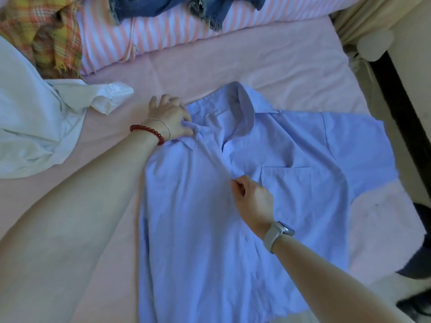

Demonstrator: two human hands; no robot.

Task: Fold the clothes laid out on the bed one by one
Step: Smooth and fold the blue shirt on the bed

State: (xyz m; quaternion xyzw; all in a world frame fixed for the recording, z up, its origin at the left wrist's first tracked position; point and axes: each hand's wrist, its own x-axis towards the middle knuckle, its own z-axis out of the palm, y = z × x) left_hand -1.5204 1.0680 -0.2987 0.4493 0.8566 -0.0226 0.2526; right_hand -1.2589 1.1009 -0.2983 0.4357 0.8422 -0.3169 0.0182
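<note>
1. The blue shirt (pixel 291 194) lies front-up on the bed (pixel 291 66); the left hand (pixel 170 117) pinches its collar edge, and the right hand (pixel 253 201) has its grip clamped on the placket.
2. Uneven pulling between the hands could skew the front and crease it.
3. No readable brand or label shows.

pink sheet (pixel 279 66), striped pillow (pixel 163 31) — bed frame (pixel 401 94)

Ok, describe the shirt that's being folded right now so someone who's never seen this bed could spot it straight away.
On the pink bed sheet, look at the middle, in front of the striped pillow. The light blue shirt lies spread flat there, collar toward the pillow, with the left hand and right hand pinching its front. Unlike the crumpled white garment beside it, it has a chest pocket.
</note>
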